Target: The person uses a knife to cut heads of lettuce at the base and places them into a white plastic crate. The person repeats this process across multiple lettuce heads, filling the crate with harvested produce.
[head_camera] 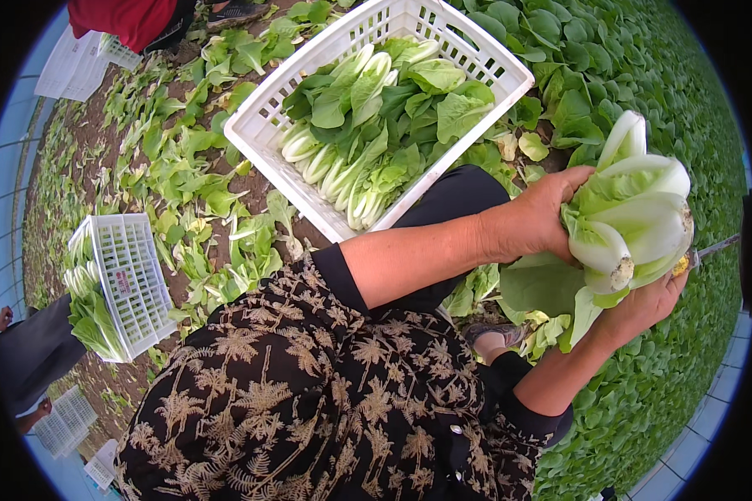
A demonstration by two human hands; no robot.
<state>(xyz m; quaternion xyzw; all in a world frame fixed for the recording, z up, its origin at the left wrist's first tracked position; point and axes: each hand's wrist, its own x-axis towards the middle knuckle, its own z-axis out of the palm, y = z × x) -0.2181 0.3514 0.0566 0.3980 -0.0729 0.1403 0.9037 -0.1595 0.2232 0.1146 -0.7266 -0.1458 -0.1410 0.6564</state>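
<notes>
My left hand (532, 216) grips several heads of pale-stemmed, bok-choy-like greens (639, 200), their cut root ends turned outward. Below and beside them, my right hand (642, 310) is closed around a tool with a yellow end and a narrow metal part, seemingly a knife (717, 246); its handle is mostly hidden. The greens rest close against the right-hand fingers. In front of my knee stands a white plastic crate (250, 134), holding rows of the same greens (376, 125) with white stems facing two sides.
Dense uncut greens (670, 376) grow along my right. Trimmed leaves (182, 156) litter the soil on the left. A second filled white crate (138, 282) stands tilted near another person's dark trouser leg (37, 351). Someone in red clothing (122, 22) is at the top left.
</notes>
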